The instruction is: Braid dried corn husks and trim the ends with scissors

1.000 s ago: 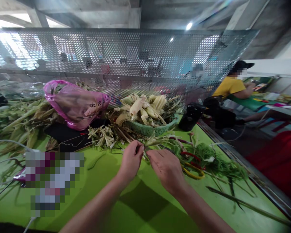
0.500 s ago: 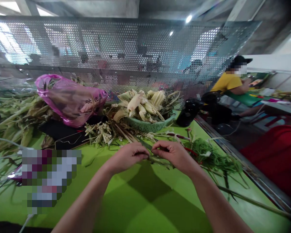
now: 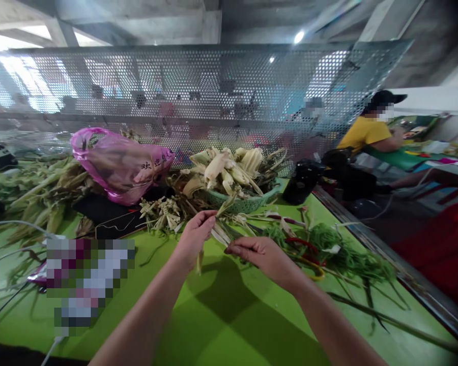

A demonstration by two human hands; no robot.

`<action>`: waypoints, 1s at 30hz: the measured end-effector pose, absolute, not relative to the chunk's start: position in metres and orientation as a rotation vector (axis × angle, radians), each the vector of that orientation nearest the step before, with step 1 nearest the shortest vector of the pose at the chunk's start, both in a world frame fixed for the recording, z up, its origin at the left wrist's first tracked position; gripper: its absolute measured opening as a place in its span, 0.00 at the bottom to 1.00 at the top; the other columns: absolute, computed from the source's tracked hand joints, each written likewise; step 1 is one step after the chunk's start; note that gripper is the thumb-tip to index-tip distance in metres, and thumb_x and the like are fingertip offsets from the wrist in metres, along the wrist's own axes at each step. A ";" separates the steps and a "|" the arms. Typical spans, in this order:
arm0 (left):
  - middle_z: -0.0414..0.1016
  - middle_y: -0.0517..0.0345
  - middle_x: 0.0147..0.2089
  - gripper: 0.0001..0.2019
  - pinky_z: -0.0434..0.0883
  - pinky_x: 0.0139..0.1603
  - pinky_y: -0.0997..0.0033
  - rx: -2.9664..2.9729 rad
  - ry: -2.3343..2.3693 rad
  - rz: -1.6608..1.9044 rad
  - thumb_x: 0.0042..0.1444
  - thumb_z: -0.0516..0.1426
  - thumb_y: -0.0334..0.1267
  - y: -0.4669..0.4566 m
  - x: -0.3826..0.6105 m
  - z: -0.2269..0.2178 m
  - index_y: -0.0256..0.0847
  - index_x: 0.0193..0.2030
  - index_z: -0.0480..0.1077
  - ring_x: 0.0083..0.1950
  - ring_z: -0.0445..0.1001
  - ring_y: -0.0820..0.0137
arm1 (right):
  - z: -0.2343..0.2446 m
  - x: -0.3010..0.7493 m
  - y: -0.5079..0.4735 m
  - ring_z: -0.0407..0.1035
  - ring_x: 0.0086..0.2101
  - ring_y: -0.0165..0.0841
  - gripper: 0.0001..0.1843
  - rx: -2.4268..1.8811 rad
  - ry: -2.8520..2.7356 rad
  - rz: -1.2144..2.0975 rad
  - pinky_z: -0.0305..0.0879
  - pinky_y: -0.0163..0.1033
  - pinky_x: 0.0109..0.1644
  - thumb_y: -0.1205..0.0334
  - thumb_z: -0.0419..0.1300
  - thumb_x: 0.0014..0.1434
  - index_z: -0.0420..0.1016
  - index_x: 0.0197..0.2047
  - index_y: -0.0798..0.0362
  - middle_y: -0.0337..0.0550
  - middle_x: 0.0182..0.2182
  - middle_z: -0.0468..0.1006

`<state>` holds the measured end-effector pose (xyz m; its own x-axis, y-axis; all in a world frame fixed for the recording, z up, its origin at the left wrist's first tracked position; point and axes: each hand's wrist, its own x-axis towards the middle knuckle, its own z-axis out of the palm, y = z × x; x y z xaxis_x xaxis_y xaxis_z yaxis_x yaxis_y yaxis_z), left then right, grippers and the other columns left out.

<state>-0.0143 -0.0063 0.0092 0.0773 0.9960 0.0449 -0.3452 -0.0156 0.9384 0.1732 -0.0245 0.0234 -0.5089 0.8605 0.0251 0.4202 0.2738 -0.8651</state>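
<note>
My left hand [image 3: 196,235] is closed, its fingers pinching a small bundle of pale and green corn husk strips [image 3: 222,232] above the green table. Lower and to the right, my right hand [image 3: 257,255] pinches the other end of the same bundle. Frayed ends stick up past my left fingers, and a pale strip hangs below that hand. Just beyond my hands stands a green basket [image 3: 244,204] heaped with dried corn husks [image 3: 217,170]. A pile of short cut husk pieces [image 3: 164,213] lies left of the basket.
A pink plastic bag [image 3: 114,168] stands at the back left beside leafy husks [image 3: 41,188]. Green shredded fibres [image 3: 339,249] and long stalks lie right. A black object [image 3: 303,180] stands by the basket. A perforated metal screen [image 3: 198,101] rises behind; a person in yellow [image 3: 366,133] sits right.
My left hand has risen and turned, moving left, while my right hand has dropped slightly. The husk bundle now slants between them, with its ends sticking up. The view has shifted slightly.
</note>
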 end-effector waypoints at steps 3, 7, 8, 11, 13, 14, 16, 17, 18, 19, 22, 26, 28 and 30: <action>0.57 0.66 0.25 0.15 0.48 0.23 0.79 0.956 0.811 1.294 0.51 0.63 0.46 -0.005 -0.014 0.009 0.35 0.38 0.72 0.23 0.49 0.82 | 0.023 0.175 -0.025 0.67 0.29 0.33 0.20 -1.194 -2.124 1.033 0.58 0.36 0.34 0.47 0.55 0.62 0.77 0.30 0.53 0.37 0.25 0.73; 0.55 0.67 0.24 0.16 0.46 0.23 0.78 0.865 0.762 1.277 0.48 0.64 0.46 -0.007 -0.010 0.008 0.34 0.35 0.71 0.21 0.47 0.83 | 0.021 0.180 -0.020 0.69 0.28 0.34 0.16 -1.288 -2.235 0.775 0.60 0.38 0.33 0.56 0.56 0.62 0.77 0.27 0.52 0.38 0.24 0.74; 0.55 0.67 0.24 0.17 0.45 0.22 0.77 0.866 0.782 1.270 0.47 0.64 0.46 -0.007 -0.009 0.008 0.34 0.35 0.70 0.21 0.47 0.83 | 0.021 0.182 -0.019 0.70 0.31 0.35 0.12 -1.285 -2.233 0.697 0.62 0.39 0.35 0.58 0.57 0.61 0.78 0.30 0.51 0.41 0.28 0.76; 0.56 0.67 0.25 0.16 0.45 0.23 0.77 0.902 0.867 1.255 0.47 0.63 0.46 -0.010 -0.005 0.007 0.36 0.34 0.69 0.22 0.48 0.82 | 0.025 0.182 -0.019 0.71 0.35 0.35 0.17 -1.262 -2.045 0.651 0.65 0.41 0.38 0.62 0.60 0.56 0.75 0.50 0.49 0.48 0.50 0.75; 0.56 0.67 0.25 0.14 0.46 0.23 0.78 0.930 0.907 1.240 0.49 0.62 0.45 -0.012 -0.002 0.007 0.36 0.35 0.68 0.23 0.49 0.81 | 0.027 0.178 -0.023 0.69 0.29 0.30 0.27 -1.236 -1.813 0.889 0.66 0.39 0.32 0.62 0.60 0.55 0.65 0.59 0.48 0.51 0.58 0.67; 0.57 0.67 0.25 0.14 0.46 0.23 0.78 0.949 0.923 1.230 0.50 0.61 0.45 -0.013 0.000 0.006 0.36 0.35 0.68 0.23 0.49 0.81 | 0.028 0.175 -0.026 0.68 0.26 0.28 0.28 -1.197 -1.692 1.057 0.66 0.38 0.30 0.62 0.59 0.56 0.63 0.60 0.48 0.52 0.59 0.66; 0.58 0.67 0.26 0.12 0.48 0.24 0.77 0.996 0.958 1.216 0.51 0.60 0.44 -0.016 0.003 0.006 0.37 0.37 0.68 0.24 0.50 0.80 | 0.028 0.167 -0.030 0.69 0.25 0.26 0.26 -1.094 -1.458 1.356 0.67 0.37 0.30 0.61 0.59 0.55 0.63 0.57 0.48 0.52 0.58 0.67; 0.60 0.66 0.26 0.12 0.50 0.25 0.77 1.024 0.976 1.216 0.52 0.60 0.44 -0.017 0.005 0.006 0.38 0.37 0.69 0.24 0.52 0.80 | 0.027 0.163 -0.032 0.71 0.27 0.28 0.24 -1.048 -1.360 1.455 0.68 0.38 0.32 0.61 0.60 0.55 0.64 0.55 0.49 0.51 0.57 0.68; 0.62 0.66 0.27 0.11 0.52 0.26 0.77 1.051 0.988 1.216 0.52 0.59 0.43 -0.018 0.007 0.005 0.38 0.37 0.69 0.25 0.54 0.79 | 0.025 0.159 -0.034 0.72 0.29 0.29 0.22 -1.016 -1.280 1.519 0.69 0.38 0.35 0.61 0.61 0.53 0.65 0.52 0.49 0.50 0.54 0.71; 0.64 0.65 0.29 0.11 0.54 0.27 0.77 1.074 0.992 1.216 0.52 0.59 0.43 -0.019 0.009 0.005 0.38 0.37 0.69 0.27 0.57 0.78 | 0.023 0.155 -0.035 0.74 0.32 0.31 0.21 -0.996 -1.217 1.558 0.69 0.39 0.38 0.62 0.63 0.52 0.66 0.50 0.50 0.48 0.50 0.73; 0.67 0.62 0.31 0.09 0.61 0.32 0.75 1.113 0.969 1.195 0.52 0.58 0.41 -0.021 0.013 0.005 0.38 0.37 0.69 0.31 0.62 0.75 | 0.016 0.150 -0.033 0.74 0.34 0.32 0.17 -0.977 -1.126 1.600 0.68 0.40 0.41 0.61 0.65 0.51 0.68 0.44 0.51 0.42 0.39 0.75; 0.67 0.62 0.31 0.09 0.62 0.34 0.74 1.181 1.013 1.203 0.53 0.56 0.41 -0.020 0.014 0.003 0.39 0.37 0.69 0.32 0.63 0.74 | 0.013 0.149 -0.029 0.70 0.31 0.31 0.16 -1.011 -1.145 1.510 0.67 0.39 0.38 0.57 0.67 0.49 0.69 0.39 0.52 0.39 0.32 0.73; 0.67 0.62 0.31 0.08 0.62 0.36 0.74 1.231 1.072 1.222 0.54 0.56 0.40 -0.019 0.013 0.003 0.39 0.37 0.69 0.33 0.63 0.74 | 0.014 0.150 -0.028 0.66 0.27 0.28 0.16 -1.060 -1.206 1.395 0.64 0.35 0.32 0.55 0.67 0.49 0.69 0.38 0.53 0.37 0.28 0.71; 0.68 0.61 0.31 0.07 0.62 0.37 0.74 1.275 1.114 1.239 0.55 0.55 0.40 -0.019 0.012 0.002 0.38 0.36 0.69 0.34 0.63 0.74 | 0.015 0.150 -0.026 0.61 0.23 0.27 0.16 -1.126 -1.279 1.293 0.58 0.33 0.26 0.53 0.66 0.50 0.70 0.37 0.54 0.33 0.22 0.67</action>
<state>0.0122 -0.0193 0.0023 0.0526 0.9954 0.0806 -0.0254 -0.0794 0.9965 0.1497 -0.0263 0.0154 -0.1123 0.9936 0.0140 -0.0249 0.0113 -0.9996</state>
